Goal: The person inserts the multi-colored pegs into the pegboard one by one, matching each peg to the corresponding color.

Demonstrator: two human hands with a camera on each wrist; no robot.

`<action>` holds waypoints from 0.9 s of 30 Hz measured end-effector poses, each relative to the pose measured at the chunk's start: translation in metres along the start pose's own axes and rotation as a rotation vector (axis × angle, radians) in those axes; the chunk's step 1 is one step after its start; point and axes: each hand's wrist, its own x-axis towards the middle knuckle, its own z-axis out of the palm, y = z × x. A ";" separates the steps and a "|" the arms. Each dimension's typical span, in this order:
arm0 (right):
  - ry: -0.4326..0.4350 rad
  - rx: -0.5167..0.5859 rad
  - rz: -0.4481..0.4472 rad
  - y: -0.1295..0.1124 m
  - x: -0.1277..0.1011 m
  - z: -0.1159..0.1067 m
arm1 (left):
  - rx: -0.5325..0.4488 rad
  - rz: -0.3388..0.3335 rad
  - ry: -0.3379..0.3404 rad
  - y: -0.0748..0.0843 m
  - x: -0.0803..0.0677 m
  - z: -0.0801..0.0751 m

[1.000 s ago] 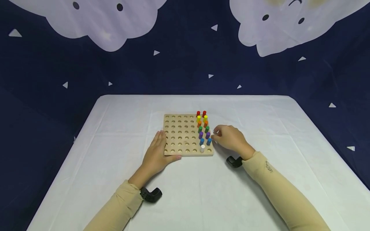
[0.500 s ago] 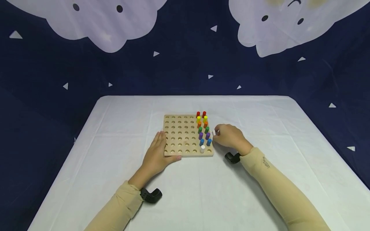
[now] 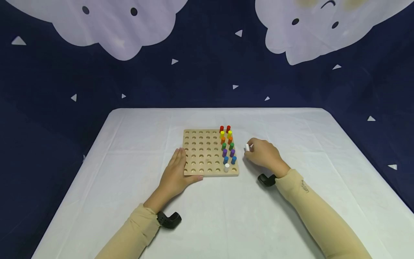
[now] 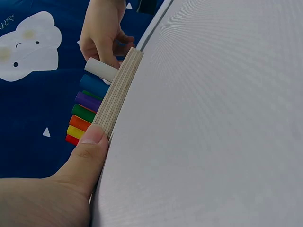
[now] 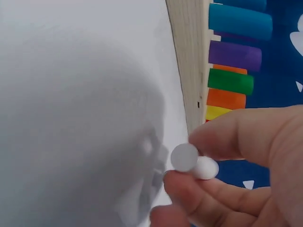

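A white peg (image 3: 247,146) sits pinched between the thumb and fingertips (image 5: 222,137) of the right hand (image 3: 263,155), just right of centre in the head view and a little off the right edge of the wooden pegboard (image 3: 202,153). The right wrist view shows the grip narrow and closed around the peg, its round end face turned toward the camera, with the board's edge just beyond.

On the board, two columns of pegs stand at its right side: red (image 3: 221,128) at the far end, then yellow (image 3: 222,133), orange (image 3: 223,139), green (image 3: 224,145), purple (image 3: 224,152) and blue (image 3: 225,159). One white peg (image 3: 226,167) stands in the near row; the hole beside it, in the rightmost column under the blue peg (image 3: 233,160), looks unfilled.

The left hand (image 3: 174,174) lies flat with fingers straight along the board's left edge, thumb (image 4: 90,146) pressed against the near edge, steadying it on the white desk (image 3: 129,201).

The step in hand seems to be carrying this peg to the board. The next move would likely call for turning the peg upright, bringing it over that open hole and lowering it straight, without knocking the blue peg close behind.
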 end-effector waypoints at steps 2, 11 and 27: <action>0.035 0.031 -0.008 0.003 -0.003 -0.001 | -0.001 -0.003 -0.003 0.000 0.000 0.000; 0.137 0.138 -0.117 -0.001 -0.021 -0.007 | 0.001 -0.003 0.000 -0.003 -0.002 0.001; 0.024 0.196 -0.232 -0.028 -0.043 0.001 | -0.007 -0.002 -0.005 -0.002 0.001 0.001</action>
